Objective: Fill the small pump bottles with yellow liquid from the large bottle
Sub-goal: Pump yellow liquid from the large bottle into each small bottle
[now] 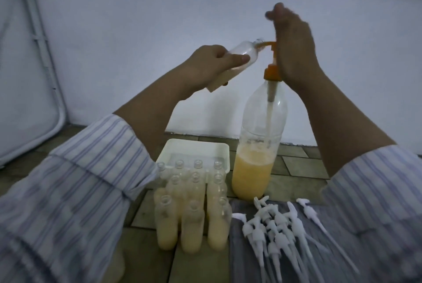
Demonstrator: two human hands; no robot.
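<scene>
two sleeves (75, 191), eleven standing small bottles (193, 209), one large bottle (258, 145)

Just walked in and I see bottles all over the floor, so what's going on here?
A person is filling small bottles by hand. The left hand holds a tilted small bottle with its mouth at the orange pump spout of the large bottle, which is under half full of yellow liquid. The right hand rests on the pump head. In front stand other small bottles, several already filled, beside a pile of white pump tops.
</scene>
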